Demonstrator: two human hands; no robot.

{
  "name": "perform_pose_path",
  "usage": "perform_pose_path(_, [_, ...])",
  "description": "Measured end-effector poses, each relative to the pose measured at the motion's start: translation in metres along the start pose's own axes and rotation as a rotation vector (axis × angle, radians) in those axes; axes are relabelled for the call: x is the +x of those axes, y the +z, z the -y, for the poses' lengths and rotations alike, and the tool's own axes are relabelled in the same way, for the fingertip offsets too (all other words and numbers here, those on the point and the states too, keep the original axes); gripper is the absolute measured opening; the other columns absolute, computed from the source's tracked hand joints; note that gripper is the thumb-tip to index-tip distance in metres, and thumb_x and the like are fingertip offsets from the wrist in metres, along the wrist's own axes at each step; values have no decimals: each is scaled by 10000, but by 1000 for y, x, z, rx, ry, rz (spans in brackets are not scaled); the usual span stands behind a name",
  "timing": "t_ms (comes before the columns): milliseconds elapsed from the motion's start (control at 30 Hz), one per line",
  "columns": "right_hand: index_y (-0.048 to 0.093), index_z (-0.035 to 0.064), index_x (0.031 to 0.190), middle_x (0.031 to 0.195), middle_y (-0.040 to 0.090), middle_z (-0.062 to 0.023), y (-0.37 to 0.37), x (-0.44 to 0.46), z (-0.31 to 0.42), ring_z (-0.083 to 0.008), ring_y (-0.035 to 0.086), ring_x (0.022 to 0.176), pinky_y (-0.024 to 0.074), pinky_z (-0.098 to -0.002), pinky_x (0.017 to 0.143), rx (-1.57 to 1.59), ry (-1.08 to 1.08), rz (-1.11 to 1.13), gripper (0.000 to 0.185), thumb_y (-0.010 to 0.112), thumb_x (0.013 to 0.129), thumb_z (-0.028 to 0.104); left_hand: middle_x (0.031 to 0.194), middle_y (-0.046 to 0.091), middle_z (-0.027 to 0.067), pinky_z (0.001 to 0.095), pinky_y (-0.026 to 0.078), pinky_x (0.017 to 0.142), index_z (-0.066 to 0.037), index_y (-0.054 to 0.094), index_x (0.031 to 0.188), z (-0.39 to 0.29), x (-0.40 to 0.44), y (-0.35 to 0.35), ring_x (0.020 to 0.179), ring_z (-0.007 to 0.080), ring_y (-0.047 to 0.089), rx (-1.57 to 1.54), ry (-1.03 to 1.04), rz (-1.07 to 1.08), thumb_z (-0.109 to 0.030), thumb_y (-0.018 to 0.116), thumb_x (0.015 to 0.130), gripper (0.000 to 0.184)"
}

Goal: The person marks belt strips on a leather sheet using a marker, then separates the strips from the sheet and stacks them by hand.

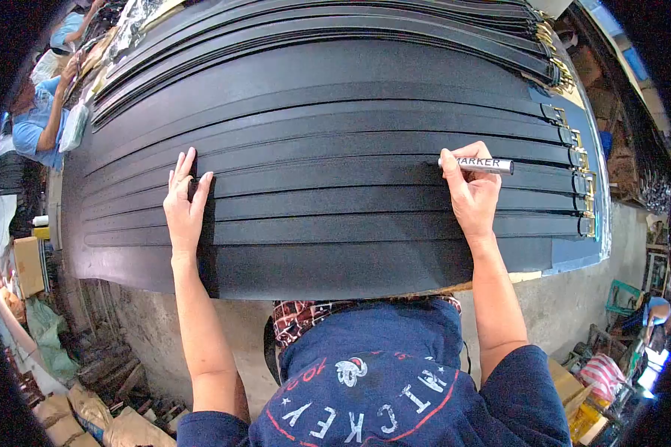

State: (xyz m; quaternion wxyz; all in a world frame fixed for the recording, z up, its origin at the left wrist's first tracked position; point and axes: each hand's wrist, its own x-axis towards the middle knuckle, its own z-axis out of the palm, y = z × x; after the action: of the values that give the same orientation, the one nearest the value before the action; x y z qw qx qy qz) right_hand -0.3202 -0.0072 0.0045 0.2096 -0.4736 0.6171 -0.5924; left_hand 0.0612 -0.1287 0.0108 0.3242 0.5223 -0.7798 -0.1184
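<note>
Several long black belts (335, 184) lie side by side across a dark sheet, with gold buckles (590, 195) at their right ends. In my right hand (471, 195) is a silver-grey marker (504, 165), pinched between thumb and fingers, its tip pointing left at one of the middle belts. I cannot tell whether the tip touches the leather. Toward the left ends, my left hand (186, 200) rests on the belts with fingers stretched and thumb apart. A small dark patch shows between its thumb and fingers; what it is stays unclear.
More black belts (335, 30) are stacked along the table's far side, buckles to the right. A person in a blue shirt (31, 127) works at the far left. Cardboard boxes (28, 267) and bags stand on the floor at left; a red-striped bag (602, 374) lies lower right.
</note>
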Motion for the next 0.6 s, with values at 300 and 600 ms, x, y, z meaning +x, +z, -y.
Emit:
perform_pose_path(300, [539, 55, 758, 629, 486, 55, 1, 0, 4, -8, 380, 553, 295, -192, 472, -95, -35, 37, 190, 681, 856, 135, 1330, 527, 99, 432, 257, 1099, 61, 620, 865, 2, -1, 0, 1290, 275, 437, 8, -4, 13, -143, 628, 868, 205])
perform_pose_path(600, [522, 67, 766, 647, 496, 49, -1, 1, 7, -18, 412, 594, 340, -189, 532, 101, 85, -79, 178, 668, 860, 106, 1347, 516, 110, 321, 300, 1060, 48, 570, 1186, 5, -1, -2, 1314, 233, 408, 55, 33, 48, -93, 589, 889, 329])
